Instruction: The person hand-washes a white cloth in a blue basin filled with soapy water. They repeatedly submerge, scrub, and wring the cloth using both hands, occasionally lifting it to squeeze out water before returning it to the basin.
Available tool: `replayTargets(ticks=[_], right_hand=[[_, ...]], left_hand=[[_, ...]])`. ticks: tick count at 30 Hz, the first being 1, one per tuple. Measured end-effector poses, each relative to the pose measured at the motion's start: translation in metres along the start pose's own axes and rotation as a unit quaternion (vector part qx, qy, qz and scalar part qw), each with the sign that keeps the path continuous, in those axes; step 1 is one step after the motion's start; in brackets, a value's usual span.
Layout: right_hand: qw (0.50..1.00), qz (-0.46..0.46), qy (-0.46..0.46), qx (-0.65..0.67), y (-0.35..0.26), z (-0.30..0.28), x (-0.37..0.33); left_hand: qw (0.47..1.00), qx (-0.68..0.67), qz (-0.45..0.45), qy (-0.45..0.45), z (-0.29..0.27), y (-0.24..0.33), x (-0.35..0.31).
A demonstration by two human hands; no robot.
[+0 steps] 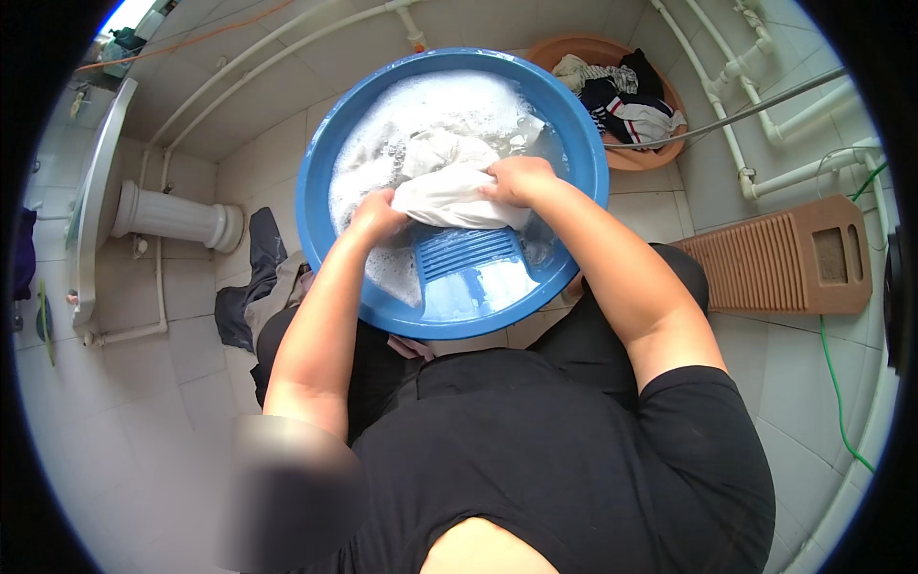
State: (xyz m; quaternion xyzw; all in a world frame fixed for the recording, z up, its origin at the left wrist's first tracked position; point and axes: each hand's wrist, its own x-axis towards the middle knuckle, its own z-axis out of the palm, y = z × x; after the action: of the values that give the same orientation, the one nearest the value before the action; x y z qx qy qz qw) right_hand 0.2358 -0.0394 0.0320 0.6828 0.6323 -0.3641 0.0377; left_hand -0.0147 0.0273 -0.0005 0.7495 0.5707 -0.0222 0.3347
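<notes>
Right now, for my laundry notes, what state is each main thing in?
White cloth: bunched
Left hand: gripping the cloth
Right hand: gripping the cloth
Blue basin: holding sudsy water
Orange basin: holding piled clothes
Brown washboard: untouched
Dark garment: rumpled

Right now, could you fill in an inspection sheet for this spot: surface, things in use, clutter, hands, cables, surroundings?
Surface: pale tiled floor.
Things in use: white cloth in a sudsy blue basin, by its ridged panel.
Clutter: dark garment lying at left; brown tub of laundry at upper right.
Hands: left hand and right hand both grip the white cloth.
Cables: green cord at right; orange cord at upper left.
Surroundings: white pipes, white pedestal, brown ridged board.
</notes>
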Motion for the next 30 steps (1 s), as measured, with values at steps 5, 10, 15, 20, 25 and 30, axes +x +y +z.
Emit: replayTargets(ticks=[5,10,15,20,25,30], right_hand=[[0.927,0.028,0.132,0.35,0.004,0.013,0.017],[0.733,0.061,-0.057,0.675,-0.044,-0.023,-0.049],[0.472,-0.049,-0.125,0.871,-0.034,-0.003,-0.026],[0.41,-0.057,-0.025,0.91,-0.041,0.013,-0.019],[0.442,-0.054,-0.051,0.894,-0.047,0.012,-0.022],[0.448,-0.075,-0.138,0.88,-0.055,0.026,-0.027]], left_hand=[[0.85,-0.51,0.123,-0.041,-0.053,0.07,-0.042],[0.668,-0.68,0.288,-0.092,-0.066,0.097,-0.077],[0.499,-0.81,0.237,-0.196,-0.037,0.113,-0.093],[0.379,-0.903,0.13,-0.154,-0.026,0.096,-0.087],[0.585,-0.806,0.085,-0.029,-0.029,0.062,-0.069],[0.666,-0.744,0.056,-0.011,0.027,0.032,-0.043]])
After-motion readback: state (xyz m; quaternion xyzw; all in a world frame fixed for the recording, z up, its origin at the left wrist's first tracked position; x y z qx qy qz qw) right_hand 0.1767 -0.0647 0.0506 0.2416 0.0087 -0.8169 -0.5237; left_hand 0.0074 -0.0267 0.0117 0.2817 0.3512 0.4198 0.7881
